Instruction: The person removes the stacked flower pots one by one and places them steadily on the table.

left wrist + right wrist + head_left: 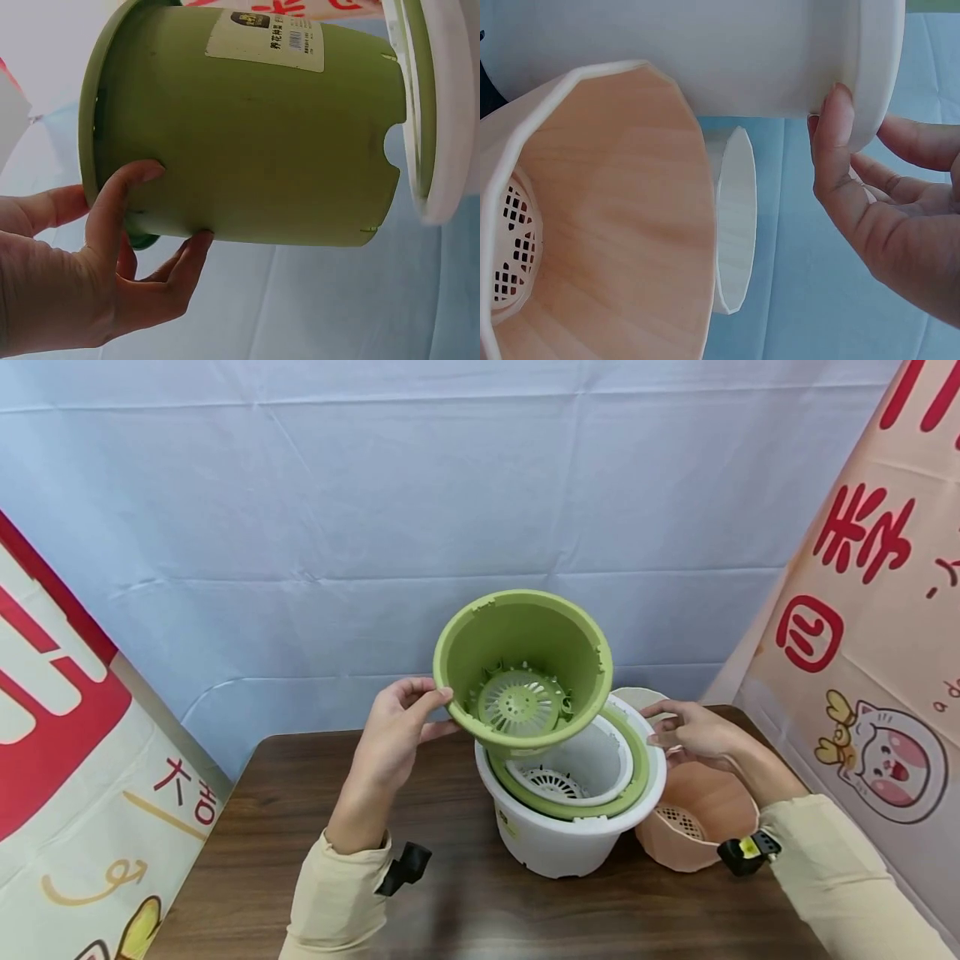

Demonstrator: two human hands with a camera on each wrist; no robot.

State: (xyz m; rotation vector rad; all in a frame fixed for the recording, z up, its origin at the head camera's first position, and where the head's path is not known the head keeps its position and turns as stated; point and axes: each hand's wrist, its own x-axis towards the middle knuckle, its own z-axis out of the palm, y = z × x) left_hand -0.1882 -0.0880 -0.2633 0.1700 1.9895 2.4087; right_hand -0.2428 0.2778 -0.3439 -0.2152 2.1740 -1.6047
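My left hand [397,722] grips the rim of a green plastic flowerpot [577,635], thumb on the lip and fingers under the outer wall. This pot tilts toward me above a nested stack, and its slotted bottom insert shows inside. In the left wrist view a paper label [266,39] is on its side. The stack is a large white pot [555,847] with another green pot [639,752] and a smaller white pot [600,760] inside it. At the white pot's right rim, my right hand [693,731] pinches the edge, as the right wrist view also shows.
A peach faceted pot [693,852] with a perforated bottom stands right of the stack. Behind it is a cream pot [641,697], partly hidden. The dark wood table [337,827] meets a pale cloth backdrop [300,568], with printed cloths on both sides.
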